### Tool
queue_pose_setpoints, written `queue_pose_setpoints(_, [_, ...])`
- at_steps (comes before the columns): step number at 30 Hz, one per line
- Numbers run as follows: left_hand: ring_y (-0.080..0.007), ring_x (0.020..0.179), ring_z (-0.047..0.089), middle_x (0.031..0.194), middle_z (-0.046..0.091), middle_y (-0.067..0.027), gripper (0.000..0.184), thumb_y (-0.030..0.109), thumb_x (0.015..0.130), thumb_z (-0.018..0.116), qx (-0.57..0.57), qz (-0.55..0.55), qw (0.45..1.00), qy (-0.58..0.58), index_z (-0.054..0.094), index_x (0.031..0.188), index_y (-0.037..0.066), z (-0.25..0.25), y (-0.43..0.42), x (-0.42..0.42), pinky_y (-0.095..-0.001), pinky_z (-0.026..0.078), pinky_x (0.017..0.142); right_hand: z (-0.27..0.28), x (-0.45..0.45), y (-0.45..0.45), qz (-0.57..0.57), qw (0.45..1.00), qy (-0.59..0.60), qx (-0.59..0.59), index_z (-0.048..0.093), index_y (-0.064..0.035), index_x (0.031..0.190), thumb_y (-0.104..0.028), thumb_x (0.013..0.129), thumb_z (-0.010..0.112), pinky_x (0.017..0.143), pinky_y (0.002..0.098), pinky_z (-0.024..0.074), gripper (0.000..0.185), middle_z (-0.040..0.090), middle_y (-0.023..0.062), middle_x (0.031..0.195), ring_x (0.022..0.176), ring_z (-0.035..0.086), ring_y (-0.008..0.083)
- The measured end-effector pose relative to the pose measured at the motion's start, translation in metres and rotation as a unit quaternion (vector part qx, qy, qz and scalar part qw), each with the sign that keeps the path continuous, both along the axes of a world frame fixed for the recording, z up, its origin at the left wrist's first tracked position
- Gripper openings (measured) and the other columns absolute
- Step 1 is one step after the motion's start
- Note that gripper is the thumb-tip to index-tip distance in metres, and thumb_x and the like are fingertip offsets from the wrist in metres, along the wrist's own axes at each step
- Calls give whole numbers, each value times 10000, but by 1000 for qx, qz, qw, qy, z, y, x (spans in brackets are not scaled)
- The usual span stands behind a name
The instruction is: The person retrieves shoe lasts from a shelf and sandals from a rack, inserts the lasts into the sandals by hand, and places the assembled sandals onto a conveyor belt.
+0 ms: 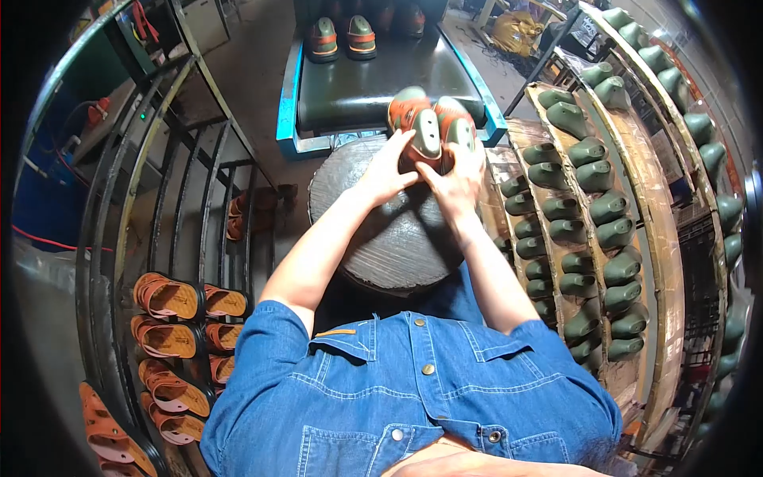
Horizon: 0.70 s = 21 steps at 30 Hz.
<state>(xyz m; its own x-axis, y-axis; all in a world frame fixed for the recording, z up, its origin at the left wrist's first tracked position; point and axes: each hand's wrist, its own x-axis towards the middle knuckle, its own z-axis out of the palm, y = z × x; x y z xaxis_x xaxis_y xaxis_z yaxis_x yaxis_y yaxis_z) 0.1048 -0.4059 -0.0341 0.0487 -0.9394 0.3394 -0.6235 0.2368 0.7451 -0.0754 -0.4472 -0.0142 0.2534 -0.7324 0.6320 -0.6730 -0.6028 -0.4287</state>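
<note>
Two sandals with green shoe lasts inside are held side by side above the far edge of a round dark wooden block [373,238]. My left hand [388,168] grips the left sandal [427,133] at its heel end, fingers wrapped round its side. Around the heel of the right sandal [459,131] my right hand [459,179] is closed. Both sandals have orange-brown straps and their toes point away, toward the conveyor belt [389,79]. The far ends are slightly blurred.
Sandals on lasts [362,38] stand on the belt, inside its blue frame [288,103]. On the left, a metal rack [199,151] holds several brown sandals [167,338]. Shelves at the right carry rows of green lasts [608,207]. A yellow bag [515,32] lies behind.
</note>
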Motion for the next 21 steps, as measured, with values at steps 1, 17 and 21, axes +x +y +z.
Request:
queue_pose_setpoints(1, [-314, 1476, 369, 1569, 402, -187, 895, 257, 814, 813, -16, -4, 1000, 20, 345, 1553, 67, 4, -3, -1, -411, 316, 1224, 0, 16, -21, -35, 999, -5, 31, 679, -92, 1119, -438, 660, 900, 1173, 529, 309, 616, 341, 271, 1514, 1410, 347, 452])
queue_pose_setpoints(17, [-267, 1073, 699, 1146, 722, -193, 409, 153, 895, 741, 109, 496, 814, 283, 635, 1248, -24, -273, 162, 212, -358, 545, 940, -28, 104, -121, 297, 944, 146, -14, 557, -63, 1396, -203, 882, 779, 1194, 485, 314, 577, 375, 317, 1550, 1469, 354, 424])
queue_pose_setpoints(21, [-396, 1230, 607, 1282, 643, -278, 698, 352, 825, 800, 244, 542, 757, 273, 559, 1340, -53, -344, 140, 260, -416, 484, 1053, -1, 97, 49, 415, 836, 320, 164, 451, 22, 1472, -477, 944, 634, 1211, 566, 233, 749, 303, 339, 1577, 1484, 270, 506])
